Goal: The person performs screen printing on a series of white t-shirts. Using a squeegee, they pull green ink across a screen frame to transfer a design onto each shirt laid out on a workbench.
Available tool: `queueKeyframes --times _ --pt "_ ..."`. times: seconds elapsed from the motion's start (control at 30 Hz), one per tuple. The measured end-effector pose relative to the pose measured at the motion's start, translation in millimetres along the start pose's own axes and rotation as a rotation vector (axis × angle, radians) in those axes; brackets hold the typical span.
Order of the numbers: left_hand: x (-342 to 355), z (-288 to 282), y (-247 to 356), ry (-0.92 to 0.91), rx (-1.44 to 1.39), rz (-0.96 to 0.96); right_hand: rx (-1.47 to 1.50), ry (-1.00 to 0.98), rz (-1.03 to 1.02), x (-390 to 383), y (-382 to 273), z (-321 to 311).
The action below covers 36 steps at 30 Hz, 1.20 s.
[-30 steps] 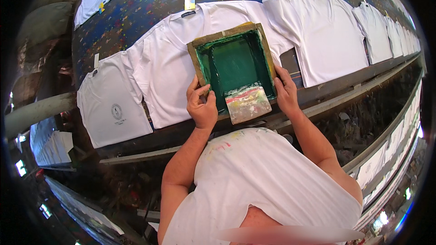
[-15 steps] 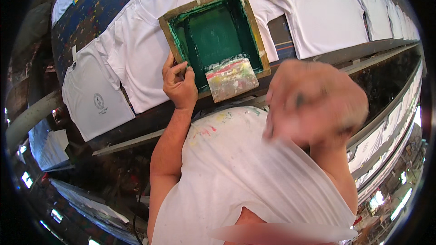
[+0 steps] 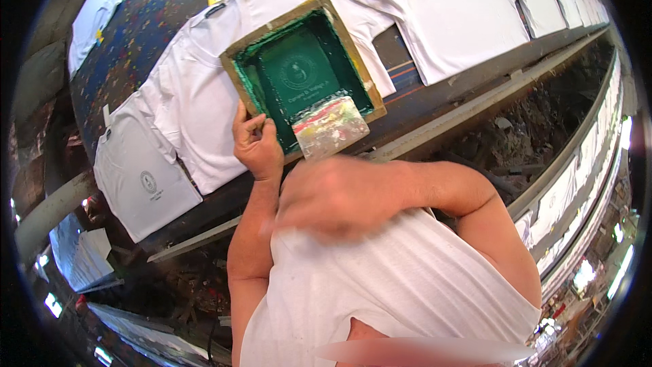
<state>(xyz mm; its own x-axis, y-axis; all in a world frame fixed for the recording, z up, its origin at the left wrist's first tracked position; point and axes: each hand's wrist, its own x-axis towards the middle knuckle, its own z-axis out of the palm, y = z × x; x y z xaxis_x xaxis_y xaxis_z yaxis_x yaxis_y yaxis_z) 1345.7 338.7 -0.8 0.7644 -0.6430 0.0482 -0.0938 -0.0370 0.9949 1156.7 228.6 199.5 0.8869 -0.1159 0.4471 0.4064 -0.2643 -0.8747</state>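
A wooden screen printing frame [image 3: 372,92] with green ink inside rests tilted on a white T-shirt [image 3: 204,105]. Through its green mesh a round emblem shows faintly. My left hand [image 3: 261,147] grips the frame's lower left side, its fingers curled. Leaning in the frame's near end is a paint-stained squeegee [image 3: 331,129], which neither hand holds. Just below it, in front of my chest, my right hand [image 3: 339,197] is smeared by motion, so its fingers cannot be made out.
Left of the frame lies a white shirt [image 3: 145,183] with a small dark round print. More white shirts [image 3: 462,20] line the long table to the right. A metal rail [image 3: 468,105] runs along the table's near side. Another row of shirts [image 3: 567,194] stands far right.
My right hand has swung left from beside the frame to in front of my chest. The view has shifted slightly. My left hand stays at the frame, and the squeegee remains in it.
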Motion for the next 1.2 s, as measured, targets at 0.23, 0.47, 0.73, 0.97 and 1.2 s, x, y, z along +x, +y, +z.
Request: queueKeyframes --times 0.23,0.47,0.73,0.97,1.2 --pt "0.5 -1.7 5.4 -0.034 0.024 -0.018 -0.785 0.121 0.333 -89.8 41.3 -2.2" --pt "8.0 -3.2 27.5 -0.118 0.269 0.163 -0.959 0.106 0.366 -83.2 57.2 -9.0" --pt "42.0 -41.1 59.1 -0.474 0.998 0.699 -1.016 -0.12 0.527 -42.2 56.2 -31.4" --pt "42.9 -28.9 62.7 -0.507 1.061 0.596 -0.927 -0.226 0.693 -30.0 54.0 -43.5" --pt "41.5 -21.2 79.6 -0.538 1.103 0.436 -0.967 -0.059 0.602 -1.4 95.3 -74.5"
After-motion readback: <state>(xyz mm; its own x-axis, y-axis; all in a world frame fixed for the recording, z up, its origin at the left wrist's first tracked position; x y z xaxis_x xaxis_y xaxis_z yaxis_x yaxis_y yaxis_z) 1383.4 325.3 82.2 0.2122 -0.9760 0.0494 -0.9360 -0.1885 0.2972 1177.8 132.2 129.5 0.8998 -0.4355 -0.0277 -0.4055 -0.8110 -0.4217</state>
